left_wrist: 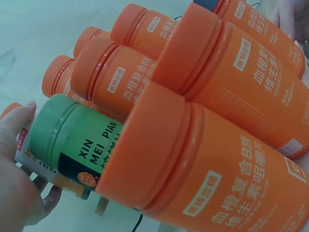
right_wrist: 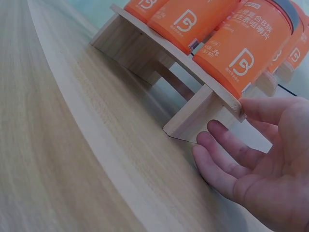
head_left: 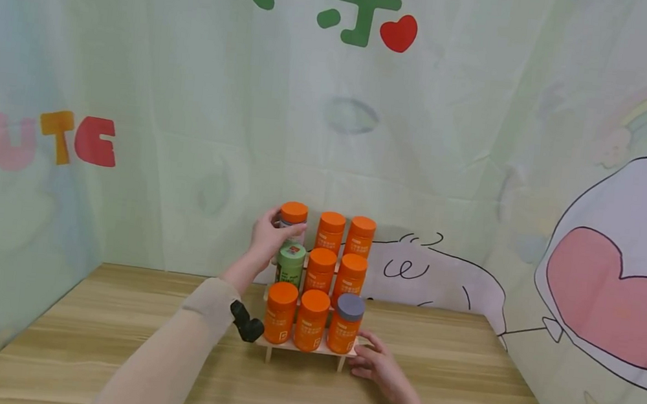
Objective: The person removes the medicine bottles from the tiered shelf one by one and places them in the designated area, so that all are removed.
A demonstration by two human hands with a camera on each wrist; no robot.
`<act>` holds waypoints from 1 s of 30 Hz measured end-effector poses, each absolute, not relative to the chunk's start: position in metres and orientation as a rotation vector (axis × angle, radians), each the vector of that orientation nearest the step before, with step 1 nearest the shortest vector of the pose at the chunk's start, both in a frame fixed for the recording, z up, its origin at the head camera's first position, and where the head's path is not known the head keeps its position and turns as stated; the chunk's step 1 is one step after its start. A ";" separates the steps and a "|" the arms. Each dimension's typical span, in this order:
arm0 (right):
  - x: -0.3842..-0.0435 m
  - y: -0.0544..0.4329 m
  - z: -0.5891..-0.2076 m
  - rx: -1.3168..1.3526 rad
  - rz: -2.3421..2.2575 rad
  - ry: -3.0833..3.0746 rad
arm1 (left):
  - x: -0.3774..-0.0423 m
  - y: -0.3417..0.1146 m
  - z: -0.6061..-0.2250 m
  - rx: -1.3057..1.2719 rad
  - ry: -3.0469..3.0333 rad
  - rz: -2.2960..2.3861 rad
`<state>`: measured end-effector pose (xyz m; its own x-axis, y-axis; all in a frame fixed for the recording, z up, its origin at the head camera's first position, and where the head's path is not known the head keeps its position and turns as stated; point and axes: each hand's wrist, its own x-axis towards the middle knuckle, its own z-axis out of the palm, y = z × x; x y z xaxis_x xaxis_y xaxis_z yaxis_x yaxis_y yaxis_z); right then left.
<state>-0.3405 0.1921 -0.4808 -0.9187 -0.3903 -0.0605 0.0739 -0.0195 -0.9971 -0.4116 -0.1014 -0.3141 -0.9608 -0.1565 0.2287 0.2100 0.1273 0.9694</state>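
My left hand (head_left: 267, 237) grips a bottle with an orange cap (head_left: 294, 211) and a pale label, at the left of the rack's top tier. Its thumb lies across the front of the bottle; whether the base touches the shelf is hidden. Directly before it stands a green bottle (head_left: 291, 265). My right hand (head_left: 380, 368) holds the right end of the wooden stepped rack (right_wrist: 193, 104) at the lowest shelf, thumb on the corner, the other fingers loosely bent below. Just above that thumb stands an orange bottle with a grey-blue cap (head_left: 346, 328).
Several orange bottles (head_left: 311, 328) fill the other places on the three tiers. The rack stands on a wood-grain table (head_left: 160, 323). Behind it hangs a printed cloth backdrop (head_left: 220, 120), with more cloth at both sides.
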 end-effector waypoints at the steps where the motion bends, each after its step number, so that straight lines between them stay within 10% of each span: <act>1: -0.340 0.192 -0.481 -0.333 -2.010 1.936 | -0.411 -0.102 -0.313 -0.050 -2.119 -1.909; 30: -0.339 0.192 -0.484 -0.372 -2.024 1.975 | -0.382 -0.132 -0.293 -0.085 -2.012 -1.823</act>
<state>-0.3392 0.1924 -0.4839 -0.9252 -0.3791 -0.0166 0.0257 -0.0190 -0.9995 -0.3823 -0.1324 -0.2925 -0.9090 -0.2325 0.3459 0.3213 0.1376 0.9369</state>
